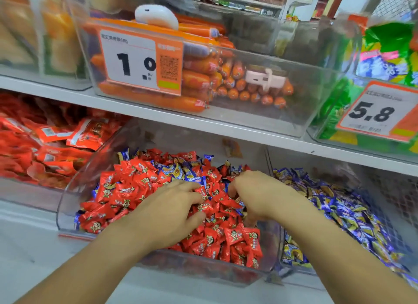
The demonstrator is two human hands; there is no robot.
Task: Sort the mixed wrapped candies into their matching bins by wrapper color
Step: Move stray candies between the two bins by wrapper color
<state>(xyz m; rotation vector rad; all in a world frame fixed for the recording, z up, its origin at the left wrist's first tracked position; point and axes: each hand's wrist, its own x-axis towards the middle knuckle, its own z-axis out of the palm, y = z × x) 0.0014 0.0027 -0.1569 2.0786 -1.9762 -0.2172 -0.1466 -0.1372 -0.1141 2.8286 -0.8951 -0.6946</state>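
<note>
From the head camera, both hands are down in the clear mixed bin [67, 204], presumably hunting strays. The left hand [172, 211] lies with fingers spread over the red candies [126, 190]. The right hand [255, 197] curls in, seemingly pinching something I cannot make out. Blue candies [181, 171] show toward the bin's back; right of it, a bin [384, 213] holds only blue-and-yellow ones.

My left hand [167, 213] and right hand [260, 197] are bare, no rings or gloves. Both forearms, entering from the lower edge of the frame, are uncovered, with no sleeve showing anywhere.
</note>
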